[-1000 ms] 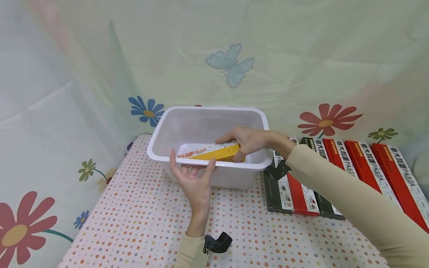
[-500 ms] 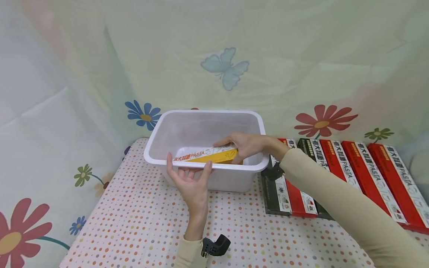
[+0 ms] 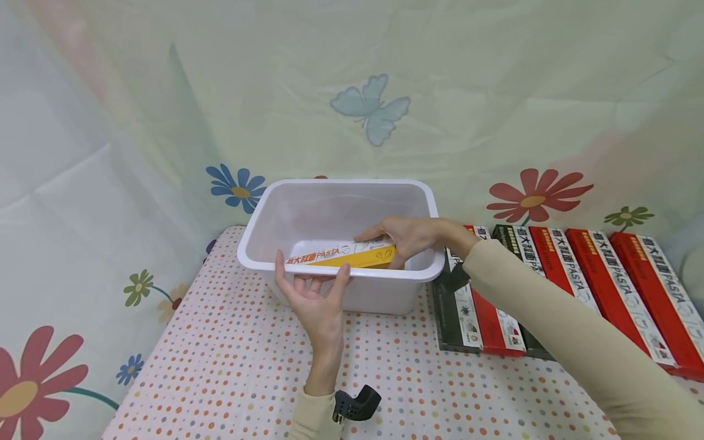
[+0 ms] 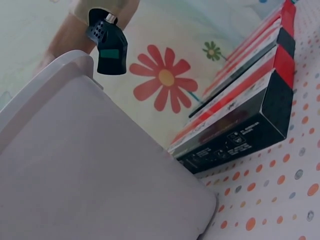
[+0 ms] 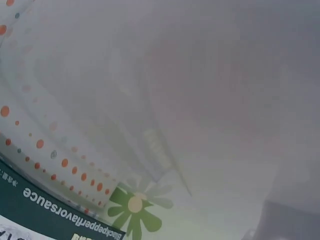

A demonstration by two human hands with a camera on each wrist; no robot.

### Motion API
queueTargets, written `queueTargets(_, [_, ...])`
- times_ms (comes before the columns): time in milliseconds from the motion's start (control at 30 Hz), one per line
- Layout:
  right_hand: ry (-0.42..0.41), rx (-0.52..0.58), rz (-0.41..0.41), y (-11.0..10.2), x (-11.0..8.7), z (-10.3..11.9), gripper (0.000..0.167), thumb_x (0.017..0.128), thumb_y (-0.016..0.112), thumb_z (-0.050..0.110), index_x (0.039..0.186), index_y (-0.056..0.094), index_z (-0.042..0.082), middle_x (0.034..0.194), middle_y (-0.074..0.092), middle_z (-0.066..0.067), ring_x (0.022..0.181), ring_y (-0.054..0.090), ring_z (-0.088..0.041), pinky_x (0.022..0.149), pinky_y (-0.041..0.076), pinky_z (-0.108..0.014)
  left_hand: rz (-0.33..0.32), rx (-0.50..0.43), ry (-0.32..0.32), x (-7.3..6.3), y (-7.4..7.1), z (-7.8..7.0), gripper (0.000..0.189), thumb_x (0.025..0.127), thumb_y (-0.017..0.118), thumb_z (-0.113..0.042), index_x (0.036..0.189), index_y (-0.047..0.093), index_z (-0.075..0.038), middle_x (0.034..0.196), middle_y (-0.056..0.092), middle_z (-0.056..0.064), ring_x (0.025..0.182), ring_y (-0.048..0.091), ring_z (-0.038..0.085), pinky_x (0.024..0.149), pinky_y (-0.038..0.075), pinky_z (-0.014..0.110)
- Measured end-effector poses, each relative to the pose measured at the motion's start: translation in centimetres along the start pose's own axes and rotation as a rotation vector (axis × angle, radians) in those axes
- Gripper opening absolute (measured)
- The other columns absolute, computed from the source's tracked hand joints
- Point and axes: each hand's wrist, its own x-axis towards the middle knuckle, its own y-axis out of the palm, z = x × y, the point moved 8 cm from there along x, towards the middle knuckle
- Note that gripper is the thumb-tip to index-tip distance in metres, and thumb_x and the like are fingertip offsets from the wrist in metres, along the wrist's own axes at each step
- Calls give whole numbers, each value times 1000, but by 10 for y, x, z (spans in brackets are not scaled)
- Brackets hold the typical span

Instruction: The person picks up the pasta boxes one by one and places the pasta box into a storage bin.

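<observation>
Inside a white plastic bin (image 3: 341, 287), a yellow and white pasta box (image 3: 357, 255) lies at a slant along the near wall, its right end higher in view. My right hand (image 3: 409, 237) reaches over the bin's right side and grips that end, thumb on the near side and fingers on the far side. At the bin's front rim, my left hand (image 3: 316, 308) holds on from below, palm up. Its index finger and thumb show over the rim while the other fingers curl beneath it. The left wrist view shows the bin's outer wall (image 4: 100, 165); neither hand's grip appears in the wrist views.
Right of the bin, several red pasta boxes (image 3: 610, 287) and dark ones (image 3: 453, 318) lie side by side on the dotted tablecloth (image 3: 236, 366). A dark green box (image 5: 60, 212) with black pepper lettering crosses the right wrist view's corner. A floral curtain (image 3: 467, 110) hangs behind.
The head view has shifted slightly. Both hands keep nearly the same places on the bin and the yellow pasta box.
</observation>
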Motion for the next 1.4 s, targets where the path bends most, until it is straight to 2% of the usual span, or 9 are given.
queueTargets(200, [-20,-74,22,-1,-2,0,89,71,83,1,154,49,0,152,57,-14,123,53,-25,104,48,-34,1,7,9,-2,2,0,115,82,79,14,167,8,-15,154,44,21,126,51,63,90,67,47])
queueTargets(367, [-17,-125,35,0,-5,-2,89,72,84,-1,153,48,-1,151,57,-16,131,55,-30,119,46,-46,6,8,4,-4,3,1,115,82,79,13,167,8,-16,154,44,19,126,51,63,90,67,47])
queueTargets(567, [51,-244,88,7,-6,-10,84,75,73,-13,154,49,2,153,55,-15,135,52,-32,123,43,-50,5,12,-6,-4,5,1,115,82,80,13,167,8,-18,151,47,19,119,62,48,89,67,49])
queueTargets(633, [56,-223,109,10,-6,-10,84,76,68,-16,155,48,1,154,53,-17,138,51,-34,124,43,-50,1,20,-9,-4,5,1,115,82,80,12,167,9,-18,150,49,19,114,66,43,87,68,50])
queueTargets(767, [-22,-96,91,8,-11,-5,79,82,75,-10,154,43,-7,156,48,-25,143,46,-44,125,41,-53,0,26,-13,-5,6,4,115,81,81,12,167,11,-18,149,50,19,109,68,39,84,68,50])
queueTargets(900, [-117,-7,-24,-7,-28,4,79,86,81,2,154,42,-9,159,45,-25,146,43,-44,126,38,-56,6,21,-20,-6,9,7,115,81,81,12,167,10,-17,149,50,19,109,68,39,84,68,50])
queueTargets(1067, [-177,20,-242,-30,-67,17,75,91,80,8,156,44,-2,160,46,-16,146,45,-37,125,39,-59,8,17,-30,-6,11,10,116,80,81,12,167,9,-16,148,51,19,108,68,40,84,68,50])
queueTargets(1233, [-167,-1,-463,-39,-115,26,73,93,79,10,158,45,7,160,48,-12,148,43,-36,122,38,-69,14,18,-38,-5,12,12,116,80,81,13,167,10,-17,148,51,19,109,67,41,85,68,49])
queueTargets(1400, [-105,25,-702,-34,-160,32,78,89,83,9,158,48,18,162,46,-5,151,39,-32,114,38,-80,15,26,-36,-2,8,11,115,81,80,13,167,11,-19,151,48,17,120,65,41,90,67,49])
